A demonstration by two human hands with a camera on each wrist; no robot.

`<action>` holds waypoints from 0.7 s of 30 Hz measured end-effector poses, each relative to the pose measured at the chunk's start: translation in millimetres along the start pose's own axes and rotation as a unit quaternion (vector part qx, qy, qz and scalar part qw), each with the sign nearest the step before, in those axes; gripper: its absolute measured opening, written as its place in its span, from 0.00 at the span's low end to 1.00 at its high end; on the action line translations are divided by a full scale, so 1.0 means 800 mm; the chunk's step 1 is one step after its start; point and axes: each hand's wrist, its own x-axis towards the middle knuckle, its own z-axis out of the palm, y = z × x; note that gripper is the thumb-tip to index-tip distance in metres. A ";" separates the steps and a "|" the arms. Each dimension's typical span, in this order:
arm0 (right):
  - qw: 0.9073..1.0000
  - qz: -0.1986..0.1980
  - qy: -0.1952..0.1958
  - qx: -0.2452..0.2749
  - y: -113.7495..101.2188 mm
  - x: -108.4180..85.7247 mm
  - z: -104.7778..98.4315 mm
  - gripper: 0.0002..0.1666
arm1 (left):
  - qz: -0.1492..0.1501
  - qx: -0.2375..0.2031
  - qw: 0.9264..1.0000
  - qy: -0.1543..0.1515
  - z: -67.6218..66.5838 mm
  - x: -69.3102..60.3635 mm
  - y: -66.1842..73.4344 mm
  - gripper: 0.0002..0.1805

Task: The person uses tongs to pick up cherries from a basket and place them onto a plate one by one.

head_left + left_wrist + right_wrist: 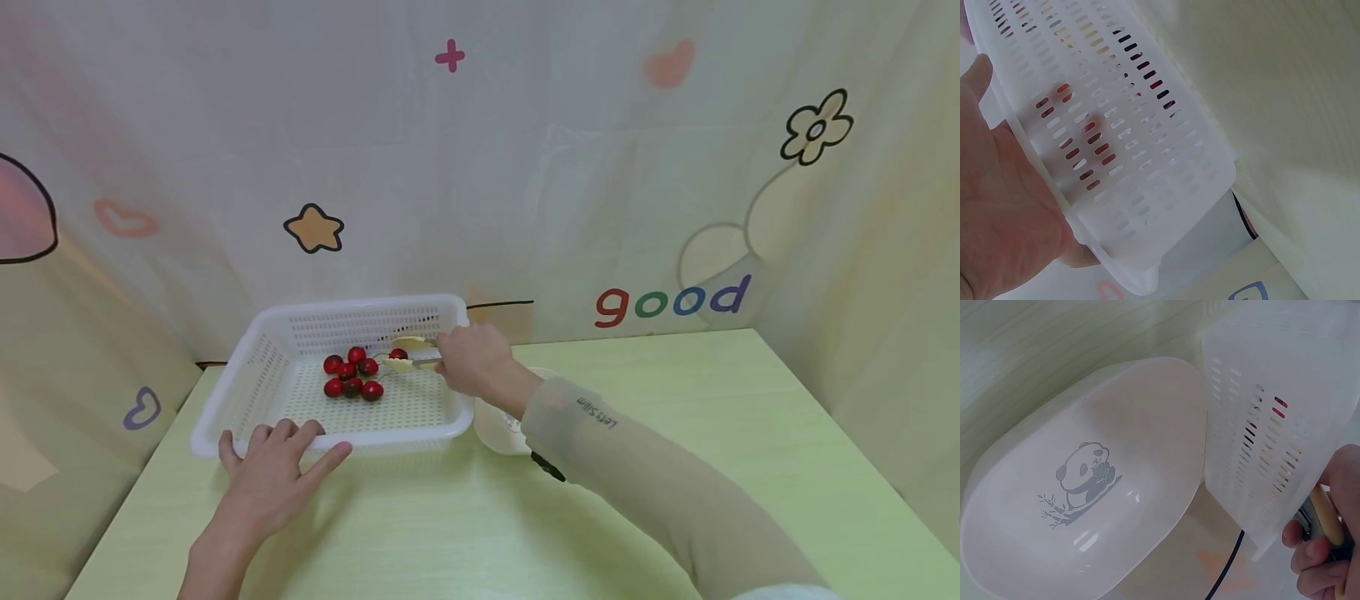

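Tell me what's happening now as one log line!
left hand: grips basket rim | right hand: holds tongs, tips by cherries | cherries: in basket | bowl: beside basket

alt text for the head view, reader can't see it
A person's right hand holds tongs by red cherries in a white basket; the left hand holds the basket's near rim. A white bowl sits to the right, partly hidden.
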 end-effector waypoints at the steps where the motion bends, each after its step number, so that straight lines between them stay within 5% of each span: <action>1: 1.000 -0.001 0.001 -0.001 0.000 0.001 0.001 0.20 | 0.000 0.000 1.000 0.001 0.000 0.000 0.000 0.35; 21: 0.999 -0.005 0.000 -0.043 -0.004 0.006 -0.001 0.20 | -0.004 0.001 1.000 -0.004 0.002 0.000 -0.001 0.36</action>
